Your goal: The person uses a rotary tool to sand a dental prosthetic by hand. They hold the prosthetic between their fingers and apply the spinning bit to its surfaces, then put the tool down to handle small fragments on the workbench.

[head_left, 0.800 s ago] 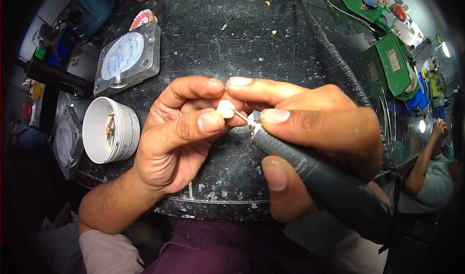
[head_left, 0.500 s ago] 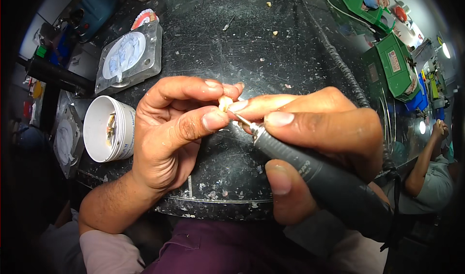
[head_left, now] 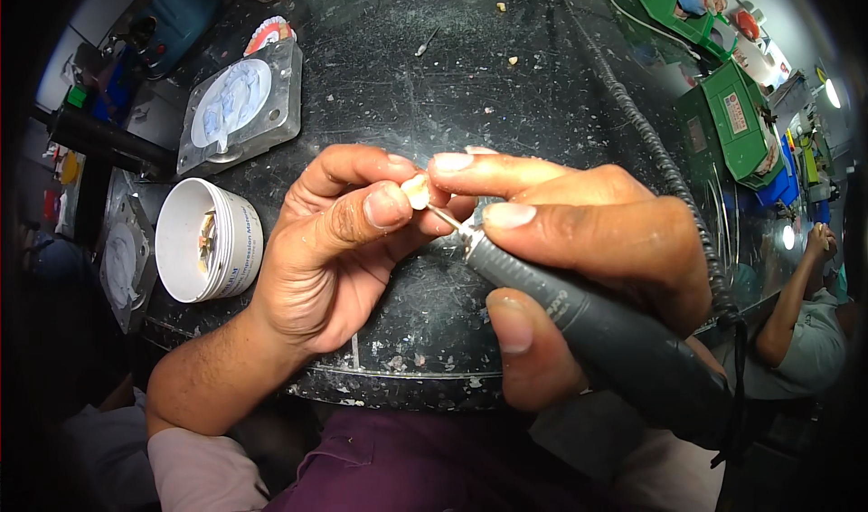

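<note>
My left hand (head_left: 339,232) is closed, pinching a small cream tooth-shaped piece (head_left: 415,190) between thumb and fingers. My right hand (head_left: 615,232) grips a black rotary handpiece (head_left: 624,363), with the index and middle fingers over its front and the thumb below. The thin metal bur (head_left: 445,217) reaches to the lower edge of the piece; I cannot tell whether it touches it. My right fingertips rest against or very near my left fingers. The handpiece's coiled cord (head_left: 655,141) runs along the right side of the black bench.
At left are a white tub (head_left: 185,241) with small items inside, metal flasks (head_left: 282,114), a dental model (head_left: 267,34) and a blue appliance (head_left: 172,23). Green boxes (head_left: 741,141), wires and tools line the right. Another person's arm (head_left: 787,313) shows at far right. The bench edge (head_left: 398,385) is below my hands.
My hands have shifted slightly up, and the cream piece has turned. My right thumb and handpiece have moved a little up and left since the last frame.
</note>
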A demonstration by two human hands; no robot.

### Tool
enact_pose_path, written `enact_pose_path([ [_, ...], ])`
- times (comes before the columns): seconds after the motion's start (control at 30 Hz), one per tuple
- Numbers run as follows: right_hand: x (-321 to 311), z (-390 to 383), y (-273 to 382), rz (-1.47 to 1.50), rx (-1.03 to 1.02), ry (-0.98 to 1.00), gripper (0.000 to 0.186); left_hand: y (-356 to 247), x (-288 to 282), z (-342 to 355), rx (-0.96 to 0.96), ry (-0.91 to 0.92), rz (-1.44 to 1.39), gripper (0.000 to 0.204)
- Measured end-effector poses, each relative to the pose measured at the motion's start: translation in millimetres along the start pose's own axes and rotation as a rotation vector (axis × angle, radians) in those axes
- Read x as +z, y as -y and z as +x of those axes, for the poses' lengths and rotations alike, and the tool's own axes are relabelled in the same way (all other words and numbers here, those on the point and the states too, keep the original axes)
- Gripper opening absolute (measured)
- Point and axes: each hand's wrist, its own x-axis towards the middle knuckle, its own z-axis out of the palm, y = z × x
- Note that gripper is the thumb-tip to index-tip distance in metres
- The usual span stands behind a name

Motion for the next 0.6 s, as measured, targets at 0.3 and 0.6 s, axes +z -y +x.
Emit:
enact_pose_path([
  [0.3, 4.5, -1.2, -3.8, 0.064, 0.02, -0.059, 0.025, 0.0, -5.9, -1.1, -0.055, 0.046, -0.032, 0.015],
  [0.6, 1.0, 1.0, 1.1, 0.06, 0.038, -0.025, 0.029, 1.1, -5.5, -1.3, -0.062, 0.068, -0.023, 0.015],
])
